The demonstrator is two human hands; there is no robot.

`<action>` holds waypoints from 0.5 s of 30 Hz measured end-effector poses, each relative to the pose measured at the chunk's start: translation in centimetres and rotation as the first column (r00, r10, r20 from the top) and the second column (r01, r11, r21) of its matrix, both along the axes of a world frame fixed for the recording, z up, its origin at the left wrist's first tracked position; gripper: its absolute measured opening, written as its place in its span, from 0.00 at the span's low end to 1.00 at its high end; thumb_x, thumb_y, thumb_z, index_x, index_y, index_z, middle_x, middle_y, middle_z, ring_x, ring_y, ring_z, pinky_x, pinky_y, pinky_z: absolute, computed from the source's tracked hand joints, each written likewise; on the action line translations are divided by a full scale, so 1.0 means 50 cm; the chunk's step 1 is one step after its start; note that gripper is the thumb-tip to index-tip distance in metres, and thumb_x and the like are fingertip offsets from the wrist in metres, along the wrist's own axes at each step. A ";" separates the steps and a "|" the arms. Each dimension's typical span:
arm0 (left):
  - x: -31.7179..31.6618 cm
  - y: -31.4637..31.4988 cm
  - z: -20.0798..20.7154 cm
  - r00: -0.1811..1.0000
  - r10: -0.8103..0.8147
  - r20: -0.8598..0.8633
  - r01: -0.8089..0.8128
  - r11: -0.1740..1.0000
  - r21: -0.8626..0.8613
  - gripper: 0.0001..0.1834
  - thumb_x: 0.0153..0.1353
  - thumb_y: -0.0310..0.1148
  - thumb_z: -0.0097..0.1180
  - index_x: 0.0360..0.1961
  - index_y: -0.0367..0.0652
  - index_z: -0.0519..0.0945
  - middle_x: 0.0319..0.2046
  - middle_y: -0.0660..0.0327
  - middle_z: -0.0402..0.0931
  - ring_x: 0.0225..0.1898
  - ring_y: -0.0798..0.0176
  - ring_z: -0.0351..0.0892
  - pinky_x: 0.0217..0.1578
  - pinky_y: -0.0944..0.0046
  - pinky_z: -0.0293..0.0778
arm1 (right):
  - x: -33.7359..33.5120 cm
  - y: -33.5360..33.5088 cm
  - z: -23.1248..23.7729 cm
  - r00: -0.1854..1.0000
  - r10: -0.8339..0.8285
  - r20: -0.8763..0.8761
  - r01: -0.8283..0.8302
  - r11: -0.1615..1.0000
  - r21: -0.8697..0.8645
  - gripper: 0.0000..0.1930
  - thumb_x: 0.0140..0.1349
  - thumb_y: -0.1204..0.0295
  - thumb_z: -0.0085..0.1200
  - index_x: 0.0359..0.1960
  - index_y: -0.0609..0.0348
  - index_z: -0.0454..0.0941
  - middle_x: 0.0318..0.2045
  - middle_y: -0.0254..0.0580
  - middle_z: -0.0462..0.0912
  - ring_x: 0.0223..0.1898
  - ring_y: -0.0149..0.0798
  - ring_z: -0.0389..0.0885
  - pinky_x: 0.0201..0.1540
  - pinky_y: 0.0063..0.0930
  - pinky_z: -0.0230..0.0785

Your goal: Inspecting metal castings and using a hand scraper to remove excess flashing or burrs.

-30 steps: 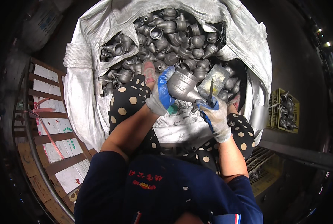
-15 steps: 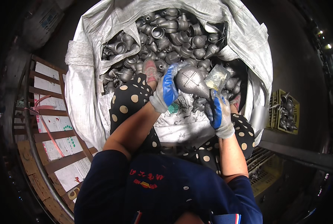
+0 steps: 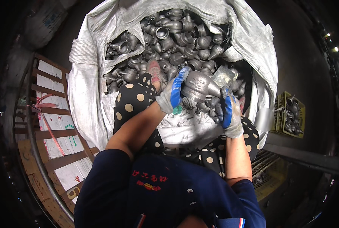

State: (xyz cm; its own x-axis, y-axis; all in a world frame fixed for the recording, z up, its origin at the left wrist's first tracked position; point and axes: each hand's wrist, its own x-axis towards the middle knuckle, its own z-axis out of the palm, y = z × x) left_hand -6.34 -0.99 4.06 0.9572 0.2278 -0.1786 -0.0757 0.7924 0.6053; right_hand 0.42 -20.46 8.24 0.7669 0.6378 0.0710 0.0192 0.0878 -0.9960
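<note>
A grey metal casting (image 3: 197, 84), bulbous with a narrow neck and raised markings, is held tilted over the bag's near side. My left hand (image 3: 174, 91), in a white glove with a blue coated palm, closes on its wide end. The neck points toward my right hand (image 3: 230, 112), gloved the same way, its fingers curled. Above those fingers juts a flat, squarish, stained blade, apparently a scraper (image 3: 224, 77); its handle is hidden in my grip. Whether my right fingers also touch the neck I cannot tell. Small grey pieces (image 3: 209, 106) lie below the casting.
A large white woven bag (image 3: 255, 41) with a rolled rim surrounds heaped grey castings (image 3: 173, 41). My shoes and knees are inside its near part. A slatted wooden pallet (image 3: 50, 129) stands left. At right is a yellow crate (image 3: 281, 114) of castings, with another yellow crate (image 3: 272, 176) lower down.
The casting has turned over in my hands: its cross-marked face gave way to a side with raised characters. My right hand and the blade shifted slightly right.
</note>
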 end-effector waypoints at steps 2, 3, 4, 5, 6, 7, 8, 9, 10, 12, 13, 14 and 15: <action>-0.022 -0.003 0.035 0.998 -0.056 0.040 0.058 0.997 -0.060 0.25 0.66 0.48 0.44 0.54 0.40 0.68 0.49 0.54 0.73 0.49 0.57 0.75 0.51 0.56 0.73 | 0.004 -0.006 -0.039 0.898 0.116 -0.425 -0.019 0.974 0.224 0.13 0.66 0.64 0.44 0.41 0.60 0.73 0.20 0.36 0.75 0.10 0.23 0.62 0.10 0.16 0.50; -0.035 -0.001 0.028 0.997 -0.008 0.073 0.010 1.000 -0.025 0.23 0.66 0.47 0.44 0.53 0.40 0.69 0.48 0.54 0.73 0.48 0.58 0.76 0.50 0.57 0.74 | 0.007 -0.011 -0.069 0.999 0.015 -0.050 -0.018 0.998 -0.062 0.13 0.66 0.63 0.44 0.41 0.60 0.73 0.20 0.35 0.74 0.10 0.23 0.62 0.11 0.16 0.50; -0.044 0.004 0.023 0.993 0.050 0.107 -0.053 0.998 0.019 0.22 0.66 0.47 0.45 0.52 0.41 0.70 0.46 0.55 0.74 0.47 0.60 0.76 0.49 0.59 0.74 | 0.022 -0.019 -0.119 0.934 0.023 0.357 0.088 0.952 -0.292 0.13 0.66 0.63 0.44 0.41 0.59 0.72 0.19 0.35 0.73 0.10 0.24 0.62 0.11 0.17 0.51; -0.050 0.002 0.037 0.994 0.047 0.102 -0.048 0.999 -0.001 0.21 0.65 0.45 0.45 0.51 0.41 0.71 0.45 0.56 0.74 0.45 0.61 0.76 0.48 0.60 0.75 | 0.057 -0.053 -0.179 0.988 0.017 0.154 0.010 0.985 -0.169 0.15 0.66 0.61 0.45 0.42 0.60 0.72 0.18 0.34 0.71 0.10 0.24 0.62 0.12 0.17 0.52; -0.057 0.001 0.050 0.994 0.062 0.094 -0.061 0.998 -0.014 0.19 0.65 0.44 0.46 0.49 0.42 0.72 0.44 0.57 0.75 0.44 0.63 0.77 0.47 0.62 0.75 | 0.074 -0.059 -0.225 0.996 0.066 -0.065 -0.068 0.997 -0.032 0.16 0.65 0.59 0.46 0.42 0.60 0.72 0.17 0.33 0.70 0.11 0.24 0.61 0.12 0.17 0.52; -0.061 0.007 0.037 0.990 0.085 0.113 -0.081 0.996 -0.043 0.18 0.65 0.43 0.46 0.49 0.42 0.72 0.43 0.58 0.75 0.44 0.64 0.76 0.46 0.63 0.74 | 0.025 -0.017 -0.131 0.902 0.184 -0.390 -0.153 0.982 0.109 0.19 0.65 0.57 0.45 0.44 0.62 0.72 0.17 0.32 0.70 0.11 0.24 0.62 0.13 0.17 0.53; -0.064 0.014 0.025 0.986 0.099 0.138 -0.089 0.993 -0.075 0.18 0.65 0.42 0.46 0.49 0.42 0.72 0.43 0.59 0.75 0.43 0.65 0.76 0.46 0.64 0.74 | -0.028 0.000 -0.018 0.689 0.298 -0.660 -0.189 0.954 0.233 0.21 0.65 0.56 0.45 0.46 0.64 0.71 0.17 0.31 0.69 0.12 0.24 0.62 0.13 0.16 0.54; -0.069 0.012 0.044 0.969 0.107 0.221 -0.111 0.994 0.004 0.18 0.64 0.41 0.47 0.49 0.42 0.72 0.43 0.58 0.75 0.44 0.64 0.76 0.47 0.64 0.73 | -0.037 -0.004 -0.015 0.687 0.344 -0.640 -0.197 0.936 0.292 0.23 0.65 0.55 0.44 0.47 0.65 0.70 0.16 0.31 0.69 0.12 0.24 0.62 0.14 0.16 0.54; -0.087 0.018 0.074 0.950 0.108 0.294 -0.138 0.987 0.084 0.18 0.63 0.40 0.48 0.49 0.42 0.72 0.44 0.57 0.75 0.45 0.63 0.76 0.48 0.65 0.71 | -0.031 -0.013 -0.028 0.677 0.389 -0.624 -0.205 0.915 0.348 0.24 0.65 0.54 0.44 0.48 0.66 0.69 0.16 0.30 0.68 0.12 0.23 0.62 0.14 0.15 0.54; -0.149 0.073 0.139 0.876 0.229 0.424 -0.415 -0.088 0.905 0.19 0.60 0.38 0.51 0.50 0.41 0.72 0.44 0.55 0.75 0.45 0.60 0.76 0.49 0.65 0.69 | 0.011 -0.038 -0.067 0.706 0.401 -0.584 -0.273 0.914 0.299 0.22 0.67 0.58 0.41 0.52 0.64 0.67 0.22 0.32 0.71 0.14 0.22 0.61 0.14 0.14 0.55; -0.184 0.101 0.160 0.852 0.338 0.400 -0.251 -0.407 0.878 0.21 0.57 0.37 0.54 0.51 0.40 0.72 0.45 0.54 0.74 0.47 0.59 0.76 0.49 0.64 0.70 | 0.013 -0.031 -0.079 0.914 0.330 -0.236 -0.309 0.943 0.121 0.21 0.67 0.61 0.40 0.54 0.63 0.66 0.27 0.33 0.72 0.15 0.21 0.61 0.14 0.14 0.56; -0.211 0.131 0.176 0.802 0.387 0.455 -0.497 0.008 0.868 0.19 0.59 0.38 0.53 0.49 0.40 0.73 0.45 0.55 0.74 0.46 0.62 0.76 0.47 0.64 0.72 | 0.016 -0.023 -0.089 0.948 0.263 0.182 -0.262 0.965 -0.030 0.20 0.67 0.64 0.40 0.57 0.62 0.65 0.33 0.35 0.74 0.17 0.20 0.62 0.14 0.13 0.56; -0.257 0.160 0.232 0.828 0.378 0.415 -0.561 0.583 0.588 0.16 0.62 0.41 0.50 0.45 0.41 0.74 0.44 0.56 0.74 0.45 0.64 0.76 0.45 0.64 0.73 | 0.047 -0.037 -0.103 0.912 0.341 -0.229 -0.326 0.940 0.104 0.19 0.67 0.69 0.38 0.58 0.62 0.64 0.41 0.36 0.73 0.22 0.19 0.63 0.20 0.09 0.58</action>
